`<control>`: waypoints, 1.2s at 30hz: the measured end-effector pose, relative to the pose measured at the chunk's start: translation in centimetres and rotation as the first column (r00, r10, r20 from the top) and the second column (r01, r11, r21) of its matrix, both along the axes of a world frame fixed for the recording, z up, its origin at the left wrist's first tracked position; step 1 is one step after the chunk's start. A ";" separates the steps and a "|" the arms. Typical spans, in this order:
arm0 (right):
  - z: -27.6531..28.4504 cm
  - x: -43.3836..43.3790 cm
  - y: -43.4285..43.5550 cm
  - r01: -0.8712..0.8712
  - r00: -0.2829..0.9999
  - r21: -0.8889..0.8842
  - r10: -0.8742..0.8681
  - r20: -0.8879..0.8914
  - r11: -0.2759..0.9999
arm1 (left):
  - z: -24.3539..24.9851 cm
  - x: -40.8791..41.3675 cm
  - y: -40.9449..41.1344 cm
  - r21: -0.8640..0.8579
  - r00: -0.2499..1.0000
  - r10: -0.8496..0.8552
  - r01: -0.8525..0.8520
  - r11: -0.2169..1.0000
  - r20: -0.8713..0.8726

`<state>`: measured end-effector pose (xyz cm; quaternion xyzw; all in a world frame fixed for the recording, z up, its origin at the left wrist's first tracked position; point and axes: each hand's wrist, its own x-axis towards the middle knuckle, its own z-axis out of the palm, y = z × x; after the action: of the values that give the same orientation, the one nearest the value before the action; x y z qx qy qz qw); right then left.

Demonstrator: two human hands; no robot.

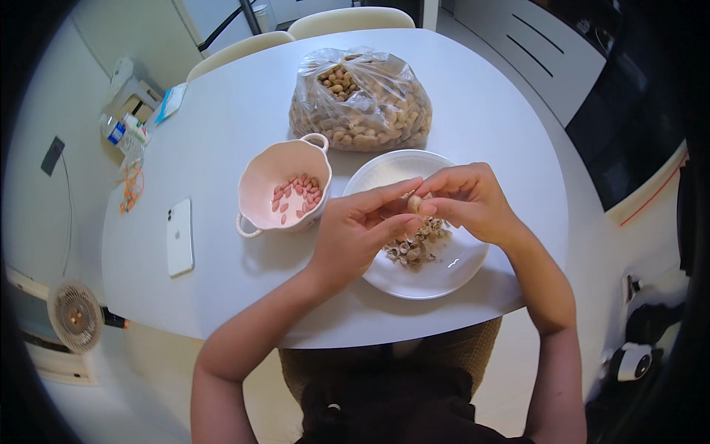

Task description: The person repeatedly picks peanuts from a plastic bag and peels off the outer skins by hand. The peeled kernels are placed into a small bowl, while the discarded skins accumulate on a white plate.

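Note:
My right hand point(471, 200) pinches a pale peanut shell point(414, 204) between thumb and fingers, above a white plate point(444, 277). Close against it, my left hand point(355, 227) has its index finger and thumb spread around the same spot; whether it grips anything is hidden by the fingers. Below both hands, broken peanut shells point(413, 252) lie heaped on the plate. To the left stands a pink two-handled bowl point(260, 172) with scalloped rim, holding several pink-skinned peanut kernels point(302, 191).
Behind the plate sits a clear plastic bag point(360, 111) full of unshelled peanuts, its top partly open. A white smartphone point(180, 237) lies face down on the white table point(222, 299). A plastic bottle point(119, 133) and an orange cord point(131, 186) are at the left edge.

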<state>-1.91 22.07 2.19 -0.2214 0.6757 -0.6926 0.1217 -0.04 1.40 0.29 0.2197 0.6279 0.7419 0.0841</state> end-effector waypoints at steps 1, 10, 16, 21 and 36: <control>-0.2 0.1 -0.2 -0.016 1.000 -0.027 0.017 0.018 0.999 | -0.2 0.2 0.0 0.013 1.000 0.001 -0.001 1.000 0.015; 0.3 0.8 -0.6 -0.105 0.984 -0.016 0.106 0.144 0.994 | -0.9 1.3 -0.4 -0.018 0.977 0.098 -0.104 0.994 -0.187; 0.6 0.8 -0.6 -0.169 0.965 -0.007 0.167 0.204 0.986 | -1.3 1.3 -0.5 -0.045 0.903 0.179 -0.212 0.976 -0.390; 0.8 1.2 -0.8 -0.210 0.949 -0.026 0.210 0.234 0.977 | -1.4 1.4 -0.3 -0.036 0.878 0.219 -0.258 0.965 -0.425; -1.2 2.4 -2.2 0.317 0.633 0.488 0.202 -0.747 0.814 | -1.1 1.6 0.2 -0.315 0.741 -0.034 -0.244 0.917 -0.671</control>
<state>0.52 19.86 1.00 -0.4244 0.8447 -0.2940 -0.1411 1.52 1.59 -0.82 0.4116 0.7600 0.4812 -0.1463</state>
